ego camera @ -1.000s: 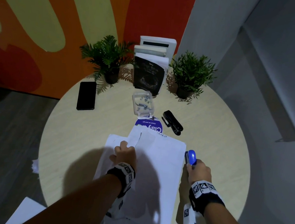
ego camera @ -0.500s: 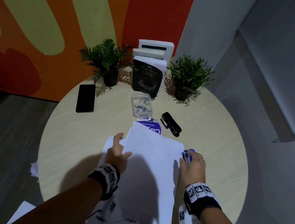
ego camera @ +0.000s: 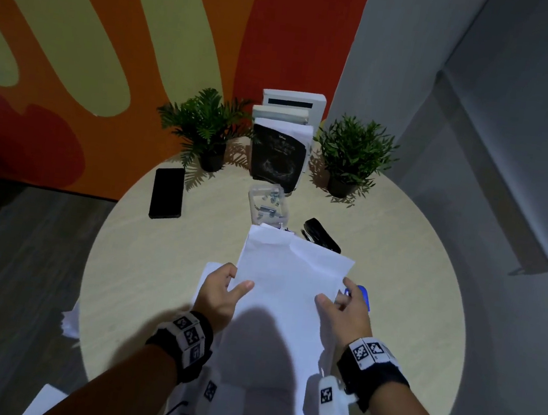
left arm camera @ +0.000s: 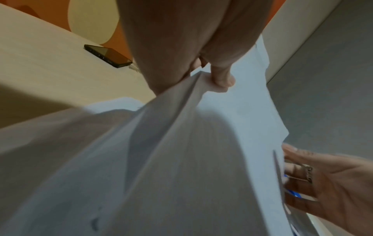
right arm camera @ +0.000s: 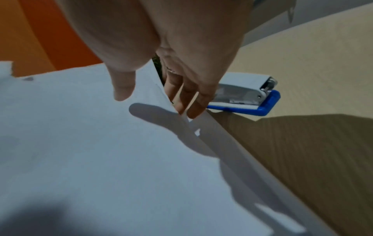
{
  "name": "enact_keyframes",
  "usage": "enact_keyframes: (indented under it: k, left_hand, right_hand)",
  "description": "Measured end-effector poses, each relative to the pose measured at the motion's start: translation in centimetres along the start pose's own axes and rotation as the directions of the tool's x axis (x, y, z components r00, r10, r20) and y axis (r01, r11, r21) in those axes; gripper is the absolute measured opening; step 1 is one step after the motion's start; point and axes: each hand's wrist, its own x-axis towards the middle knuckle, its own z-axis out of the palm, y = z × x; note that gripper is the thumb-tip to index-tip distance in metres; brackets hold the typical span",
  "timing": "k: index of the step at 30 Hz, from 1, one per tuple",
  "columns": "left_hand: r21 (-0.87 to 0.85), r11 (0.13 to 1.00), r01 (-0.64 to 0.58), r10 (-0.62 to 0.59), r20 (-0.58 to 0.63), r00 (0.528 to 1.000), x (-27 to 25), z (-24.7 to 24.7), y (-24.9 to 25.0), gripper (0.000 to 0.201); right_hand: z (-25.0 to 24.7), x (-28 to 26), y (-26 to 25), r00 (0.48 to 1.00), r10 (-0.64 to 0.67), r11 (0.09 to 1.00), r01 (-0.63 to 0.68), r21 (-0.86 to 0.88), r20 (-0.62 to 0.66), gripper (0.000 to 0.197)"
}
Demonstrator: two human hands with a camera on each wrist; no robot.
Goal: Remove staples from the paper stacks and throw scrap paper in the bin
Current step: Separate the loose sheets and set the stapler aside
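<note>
A white paper stack (ego camera: 287,288) is lifted at its near end above the round table (ego camera: 139,277). My left hand (ego camera: 226,289) pinches its left edge, thumb on top and fingers underneath (left arm camera: 220,79). At the stack's right edge is my right hand (ego camera: 340,301); its fingers (right arm camera: 191,103) lie straight along and under the edge, and the thumb hovers just over the sheet. A blue and white stapler (right arm camera: 246,95) lies on the table right behind those fingers, held by nobody (ego camera: 363,296). More white sheets (ego camera: 211,272) lie flat beneath.
Beyond the paper sit a clear plastic box (ego camera: 267,205) with small metal pieces, a black stapling tool (ego camera: 322,235) and a black phone (ego camera: 167,192). Two potted plants (ego camera: 206,130) (ego camera: 351,154) and upright books (ego camera: 282,146) line the back. Loose paper (ego camera: 70,322) lies on the floor, left.
My right hand let go of the blue stapler, which now lies on the table. Both hands moved to the stack's side edges and raised it, covering the purple label.
</note>
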Motion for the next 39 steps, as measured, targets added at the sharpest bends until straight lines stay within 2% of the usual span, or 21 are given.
enact_keyframes:
  k: [2,3,5,6,9,12,18,23,26,30,35,39]
  left_hand:
    - [-0.069,0.997,0.035,-0.038,-0.044,0.998,0.6,-0.2,-0.2,0.023]
    - [-0.092,0.993,0.073,-0.079,-0.057,0.995,0.9,-0.4,0.0,0.029]
    - [-0.11,0.99,0.087,-0.091,-0.037,0.995,1.2,-0.4,0.3,0.043]
    - [-0.113,0.991,0.07,-0.074,-0.03,0.997,1.3,-0.4,0.6,0.041]
    - [-0.127,0.991,0.036,-0.037,-0.009,0.999,1.3,-0.3,1.5,0.017]
    - [-0.124,0.991,0.038,-0.039,-0.006,0.999,1.3,-0.3,1.6,0.015]
    - [-0.174,0.983,0.059,-0.045,0.083,0.996,1.5,-0.3,1.3,0.027]
    - [-0.243,0.964,0.105,-0.063,0.172,0.983,1.8,0.0,2.0,0.032]
    - [-0.248,0.967,0.059,-0.028,0.128,0.991,2.2,0.2,2.6,0.032]
    - [-0.236,0.971,0.018,-0.001,0.071,0.997,2.9,0.3,2.7,0.031]
    - [-0.082,0.996,-0.019,0.015,-0.047,0.999,3.1,0.5,3.0,0.019]
    - [0.074,0.996,-0.049,0.058,-0.132,0.99,3.4,0.8,2.7,0.019]
  right_hand:
    - [-0.7,0.8,0.0,0.999,-0.048,0.998,0.047,-0.034,-0.023,0.017]
    - [-1.0,0.9,-0.2,0.997,-0.07,0.997,0.069,-0.033,-0.02,0.007]
    - [-1.5,1.1,-0.5,0.993,-0.116,0.992,0.116,-0.039,-0.006,0.013]
    - [-1.6,1.1,-0.7,0.992,-0.124,0.992,0.124,-0.018,0.008,0.012]
    - [-1.6,0.7,-1.0,0.992,-0.122,0.991,0.121,0.055,0.019,0.013]
    - [-1.6,0.5,-1.3,0.993,-0.114,0.989,0.113,0.092,0.008,0.011]
    - [-1.8,0.1,-1.6,0.996,-0.089,0.993,0.089,0.075,0.006,0.013]
    - [-1.8,-0.3,-2.6,0.991,-0.136,0.988,0.136,0.072,-0.01,0.012]
    - [-1.7,-0.2,-3.1,0.988,-0.153,0.985,0.152,0.083,0.003,0.018]
    - [-1.9,0.1,-3.6,0.985,-0.173,0.981,0.173,0.087,-0.009,0.017]
    - [-1.6,0.3,-3.5,0.991,-0.132,0.989,0.134,0.069,-0.033,0.033]
    - [-1.4,0.5,-2.9,0.995,-0.099,0.992,0.101,0.08,-0.032,0.029]
